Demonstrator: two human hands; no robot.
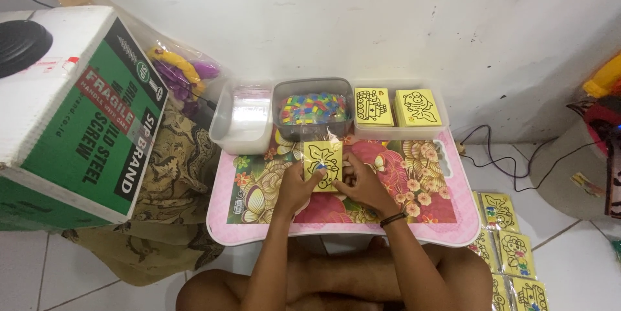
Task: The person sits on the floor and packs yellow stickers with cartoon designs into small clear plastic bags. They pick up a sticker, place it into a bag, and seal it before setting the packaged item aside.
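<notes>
Left hand (299, 185) and right hand (359, 181) closed together on a yellow picture card (322, 163), in a clear sleeve, pinched from both sides over the middle of a small pink table (453, 223) with a flowered top. Card flat or nearly so, just above the tabletop (contact with the surface hard to tell). Dark band (392, 219) on the right wrist.

Along the far edge of the table, three tubs side by side: a clear tub (242, 117) on the left, a grey tub (313, 109) of coloured bits in the middle, a tray (398, 131) with two stacks of yellow cards on the right.

On the floor to the right, more bagged cards (511, 246). To the left, a green and white cardboard box (71, 117).
</notes>
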